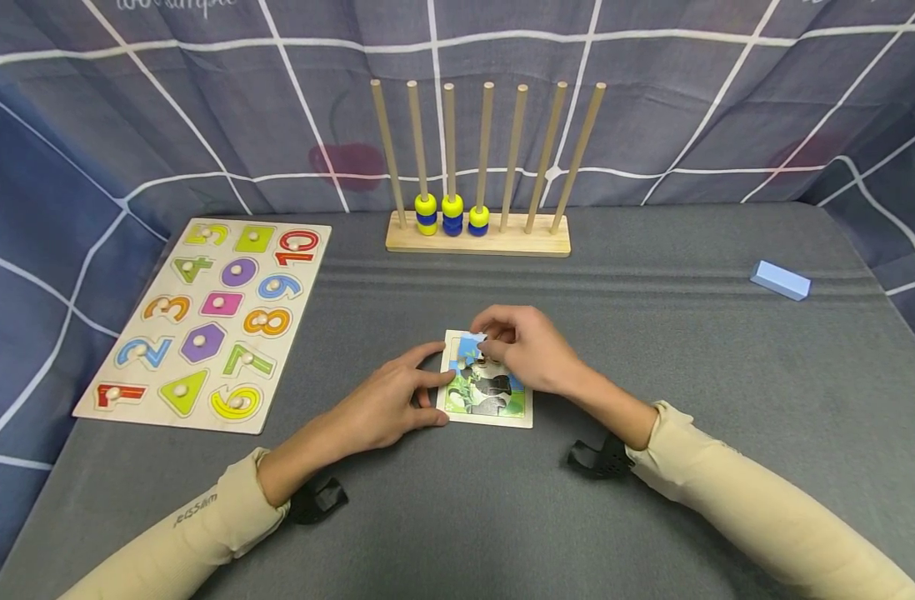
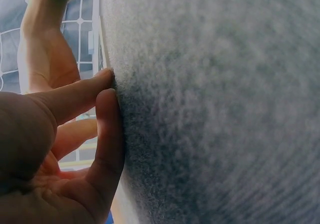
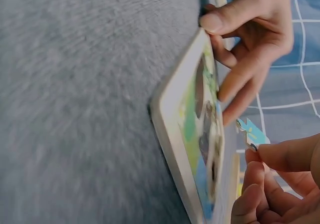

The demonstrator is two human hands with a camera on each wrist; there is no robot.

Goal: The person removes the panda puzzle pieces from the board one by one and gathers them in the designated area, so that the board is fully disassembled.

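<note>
A small square jigsaw board (image 1: 512,421) with a panda picture lies flat on the grey table, several pieces lying in its frame. Along its left edge rests my left hand (image 1: 386,400), thumb near the lower corner and fingers spread upward, touching the rim. My right hand (image 1: 536,350) is over the board's upper right part. In the right wrist view its thumb and index finger pinch a light-blue puzzle piece (image 3: 255,133), raised and tilted above the board. The left wrist view shows the left fingers (image 2: 110,134) close to the tabletop; the board's face is hidden there.
Left of the hands lies a number-and-shape peg board (image 1: 277,367). A wooden rack of upright rods (image 1: 476,240) with yellow and blue beads stands at the back. A light-blue block (image 1: 780,280) sits far right. A grid-patterned cloth (image 1: 652,108) rises behind.
</note>
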